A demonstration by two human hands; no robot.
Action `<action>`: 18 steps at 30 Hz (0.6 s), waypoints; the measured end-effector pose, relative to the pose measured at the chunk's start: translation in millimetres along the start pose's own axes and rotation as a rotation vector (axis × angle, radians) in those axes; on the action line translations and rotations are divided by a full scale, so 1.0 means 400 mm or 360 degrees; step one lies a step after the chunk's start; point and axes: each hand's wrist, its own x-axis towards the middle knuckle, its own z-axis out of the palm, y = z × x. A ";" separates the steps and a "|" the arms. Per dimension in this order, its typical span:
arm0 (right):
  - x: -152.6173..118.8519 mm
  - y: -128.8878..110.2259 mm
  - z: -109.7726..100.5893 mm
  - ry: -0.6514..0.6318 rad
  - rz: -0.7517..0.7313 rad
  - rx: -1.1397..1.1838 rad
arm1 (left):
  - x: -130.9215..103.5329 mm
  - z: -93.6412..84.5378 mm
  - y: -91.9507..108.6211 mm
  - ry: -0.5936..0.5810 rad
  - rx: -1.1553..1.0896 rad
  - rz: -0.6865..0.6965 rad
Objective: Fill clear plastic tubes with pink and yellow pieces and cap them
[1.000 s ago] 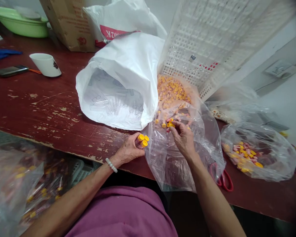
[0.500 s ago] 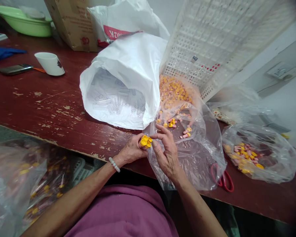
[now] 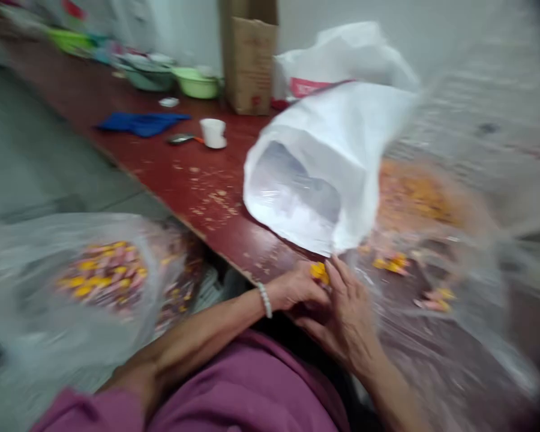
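My left hand [image 3: 299,287], with a beaded bracelet at the wrist, is closed round several small yellow-capped pieces [image 3: 319,273]. Only their caps show above the fingers. My right hand [image 3: 348,312] is against the left one, its fingers bent over the right side of the bundle; blur hides whether it grips them. Just beyond both hands, a white sack [image 3: 364,138] lies with its mouth facing me and clear items blurred inside. Right of the hands, loose yellow-capped pieces [image 3: 393,263] lie on clear plastic.
On the red table [image 3: 198,186] are a white cup [image 3: 213,133], a blue cloth [image 3: 141,123], green basins [image 3: 198,84] and a cardboard box [image 3: 253,66]. A plastic bag of yellow-capped pieces [image 3: 103,276] is low at the left. A white crate [image 3: 490,120] leans at the right.
The view has swung left, bringing the lower-left bag and more basins into sight. My right hand has moved in against the left hand and the bundle.
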 end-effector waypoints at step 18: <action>0.115 -0.176 0.125 -0.0057 -0.0229 0.0606 | -0.569 -0.506 0.146 0.1759 0.0560 0.0164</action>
